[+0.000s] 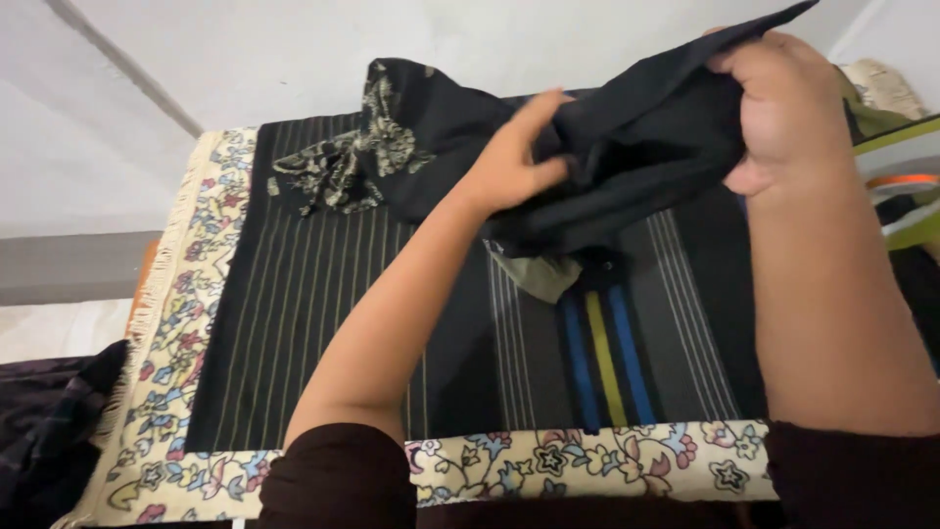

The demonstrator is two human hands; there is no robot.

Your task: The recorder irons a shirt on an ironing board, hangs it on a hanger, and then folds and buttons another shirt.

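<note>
Both hands held a black garment [636, 147] raised above the far right part of the striped mat [323, 323]. The left hand [514, 162] had its grip clamped on a fold; the right hand [783, 108] gripped the upper edge. A patterned dark cloth [362, 157] lay near the mat's far edge.

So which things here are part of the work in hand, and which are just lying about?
In hand:
left hand
right hand
black cloth gripped by both

Lying about:
black patterned garment
striped dark fabric
floral-bordered mat
dark checked cloth, lower left
</note>
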